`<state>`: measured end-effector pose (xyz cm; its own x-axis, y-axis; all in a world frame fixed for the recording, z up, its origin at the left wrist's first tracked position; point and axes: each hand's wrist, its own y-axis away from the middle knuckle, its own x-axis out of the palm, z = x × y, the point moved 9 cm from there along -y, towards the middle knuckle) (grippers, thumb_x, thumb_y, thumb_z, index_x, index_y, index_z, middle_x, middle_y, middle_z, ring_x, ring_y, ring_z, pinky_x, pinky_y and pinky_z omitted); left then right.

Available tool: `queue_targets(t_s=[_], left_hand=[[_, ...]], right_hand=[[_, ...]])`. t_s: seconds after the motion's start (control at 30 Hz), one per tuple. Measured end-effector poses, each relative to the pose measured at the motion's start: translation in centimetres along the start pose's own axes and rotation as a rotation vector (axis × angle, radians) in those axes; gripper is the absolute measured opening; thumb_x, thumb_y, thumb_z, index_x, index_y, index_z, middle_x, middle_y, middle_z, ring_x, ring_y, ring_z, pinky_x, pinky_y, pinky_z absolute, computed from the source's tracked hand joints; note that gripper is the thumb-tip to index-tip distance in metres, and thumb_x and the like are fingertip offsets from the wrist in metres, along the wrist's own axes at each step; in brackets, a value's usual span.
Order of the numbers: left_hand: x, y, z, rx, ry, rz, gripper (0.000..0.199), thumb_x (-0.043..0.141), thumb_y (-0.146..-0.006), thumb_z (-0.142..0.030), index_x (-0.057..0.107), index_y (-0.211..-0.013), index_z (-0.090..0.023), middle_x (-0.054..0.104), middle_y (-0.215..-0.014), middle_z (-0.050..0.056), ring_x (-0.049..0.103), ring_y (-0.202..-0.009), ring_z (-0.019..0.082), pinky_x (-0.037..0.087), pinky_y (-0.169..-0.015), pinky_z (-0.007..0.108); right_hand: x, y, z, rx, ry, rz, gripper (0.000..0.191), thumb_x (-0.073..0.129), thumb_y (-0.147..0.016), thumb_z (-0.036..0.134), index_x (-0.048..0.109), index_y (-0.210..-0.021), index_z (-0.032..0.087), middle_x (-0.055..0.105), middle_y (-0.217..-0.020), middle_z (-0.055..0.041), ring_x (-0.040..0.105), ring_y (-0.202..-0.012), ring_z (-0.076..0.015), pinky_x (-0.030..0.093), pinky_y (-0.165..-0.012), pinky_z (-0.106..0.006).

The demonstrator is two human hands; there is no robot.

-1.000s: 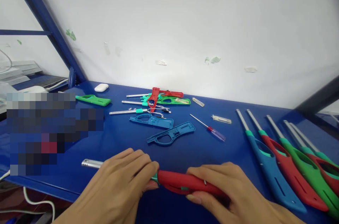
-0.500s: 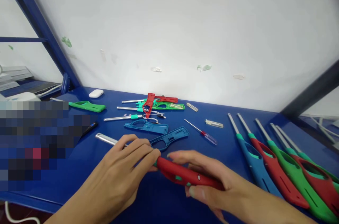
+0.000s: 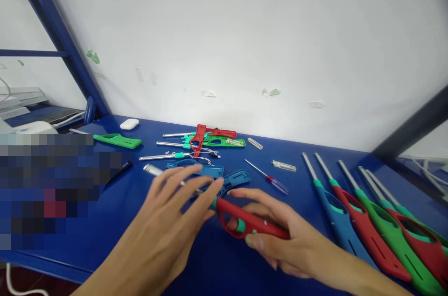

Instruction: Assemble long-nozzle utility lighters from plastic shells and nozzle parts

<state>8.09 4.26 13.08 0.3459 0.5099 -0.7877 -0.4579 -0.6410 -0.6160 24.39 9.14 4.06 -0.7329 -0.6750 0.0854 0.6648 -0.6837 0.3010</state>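
Note:
My right hand (image 3: 280, 230) is wrapped round the handle of a red lighter (image 3: 252, 221), with the thumb on its near side. My left hand (image 3: 175, 212) lies over the lighter's metal tube, its fingers spread apart; the tube's end (image 3: 152, 170) shows beyond them at the left. Whether the left thumb touches the tube is hidden. Just behind my hands lie two blue casing halves (image 3: 238, 178). A screwdriver (image 3: 276, 184) with a clear handle lies behind my right hand.
Several whole lighters (image 3: 371, 230) lie at the right. Loose tubes (image 3: 157, 157), red (image 3: 199, 137) and green casing parts (image 3: 231, 142) and clear fuel tanks (image 3: 284, 166) lie towards the wall. A green lighter (image 3: 121, 141) and white case (image 3: 129, 123) are at the left.
The fingers of my left hand have lifted and spread. The red lighter has rolled in my right hand, so its trigger opening now shows. The view has shifted slightly.

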Motion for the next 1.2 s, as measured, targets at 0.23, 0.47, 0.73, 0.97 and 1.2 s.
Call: queue_targets(t_s=[0.23, 0.47, 0.73, 0.97, 1.2], left_hand=[[2.6, 3.1, 2.5, -0.758, 0.649, -0.077, 0.029, 0.063, -0.096, -0.052, 0.070, -0.118, -0.035, 0.076, -0.101, -0.006, 0.071, -0.079, 0.011, 0.055, -0.068, 0.017], [5.9, 1.5, 1.1, -0.916, 1.049, -0.055, 0.024, 0.074, -0.086, -0.052, 0.075, -0.087, -0.027, 0.077, -0.083, -0.004, 0.074, -0.078, 0.012, 0.056, -0.072, 0.015], [5.8, 2.3, 0.5, -0.900, 1.024, -0.027, 0.034, 0.068, -0.090, -0.055, 0.071, -0.081, -0.022, 0.063, -0.067, -0.002, 0.061, -0.062, 0.011, 0.050, -0.059, 0.017], [6.0, 1.6, 1.0, -0.892, 0.951, -0.031, 0.038, 0.062, -0.094, -0.056, 0.073, -0.087, -0.021, 0.069, -0.071, 0.000, 0.068, -0.065, 0.015, 0.056, -0.063, 0.022], [7.4, 2.4, 1.1, -0.865, 0.763, 0.011, 0.042, 0.048, -0.102, -0.055, 0.069, -0.124, -0.027, 0.076, -0.109, 0.004, 0.074, -0.098, 0.019, 0.058, -0.085, 0.030]], right_hand=[[0.3, -0.6, 0.5, -0.068, -0.068, -0.017, 0.071, 0.073, -0.095, 0.050, 0.042, -0.152, 0.023, 0.062, -0.055, 0.0070, 0.057, -0.044, -0.0079, 0.054, -0.045, -0.017], [1.1, -0.4, 0.8, -0.130, 0.124, -0.033, 0.049, 0.061, -0.099, 0.061, 0.060, -0.124, 0.019, 0.064, -0.077, 0.0024, 0.052, -0.050, -0.0032, 0.041, -0.045, -0.013], [1.3, -0.5, 0.8, -0.172, 0.175, 0.045, 0.043, 0.059, -0.101, 0.059, 0.063, -0.110, 0.017, 0.058, -0.076, 0.0033, 0.045, -0.052, -0.0026, 0.039, -0.048, -0.014], [1.0, -0.2, 0.7, -0.073, -0.024, 0.067, 0.044, 0.071, -0.096, 0.049, 0.061, -0.129, 0.023, 0.066, -0.088, 0.0017, 0.050, -0.045, -0.0008, 0.044, -0.041, -0.012], [-0.4, 0.2, 1.9, -0.094, -0.208, -0.003, 0.074, 0.073, -0.096, 0.037, 0.034, -0.158, 0.046, 0.068, -0.100, 0.0004, 0.044, -0.047, 0.0001, 0.041, -0.041, -0.011]])
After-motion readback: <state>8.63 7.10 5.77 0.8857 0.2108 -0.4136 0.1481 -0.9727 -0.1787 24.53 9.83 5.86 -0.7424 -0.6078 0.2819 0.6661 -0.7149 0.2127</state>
